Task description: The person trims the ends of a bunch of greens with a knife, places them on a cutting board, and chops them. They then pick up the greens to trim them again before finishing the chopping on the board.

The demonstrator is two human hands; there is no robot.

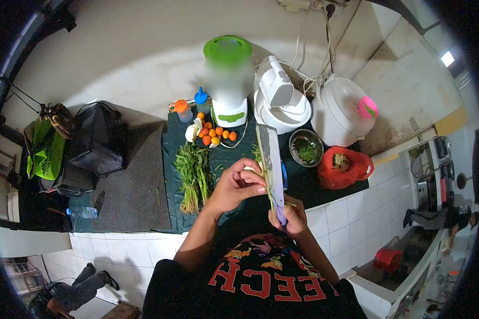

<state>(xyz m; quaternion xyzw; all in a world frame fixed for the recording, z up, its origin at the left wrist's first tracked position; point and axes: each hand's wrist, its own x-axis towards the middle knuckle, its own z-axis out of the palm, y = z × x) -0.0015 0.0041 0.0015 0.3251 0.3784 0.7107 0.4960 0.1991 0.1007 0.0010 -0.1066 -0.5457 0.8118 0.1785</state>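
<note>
- Right hand (292, 217): closed round the purple handle of the knife (271, 157); blade directed away from the wearer, above the dark cloth (231, 157).
- Left hand (237, 186): fingers curled, thumb and fingertips nearly together beside the blade, near a thin green stem (272, 195) (whether gripped, cannot be told).
- Leafy greens (192, 170): bundled on the cloth, left of the knife.
- Metal bowl (292, 142): right of the blade, cut greens (306, 153) inside.
</note>
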